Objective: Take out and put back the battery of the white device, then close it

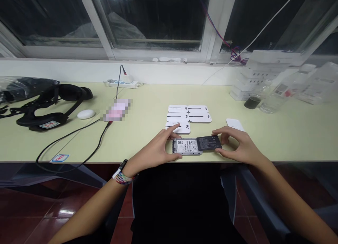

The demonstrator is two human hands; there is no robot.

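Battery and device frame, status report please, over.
Left hand gripping open device frame. Right hand pinching black battery, its inner end over frame's edge. White devices beyond, white cover behind right hand.

One black garment [179,201], plain, covering torso and lap. Black sleeve edge [92,237], lower left. One dark wristband [123,164], left wrist, with whitish piece [116,173]; type unclear. One beaded bracelet [124,179], multicoloured, several rows, same wrist. Left hand [155,149], right hand [239,145]: bare.
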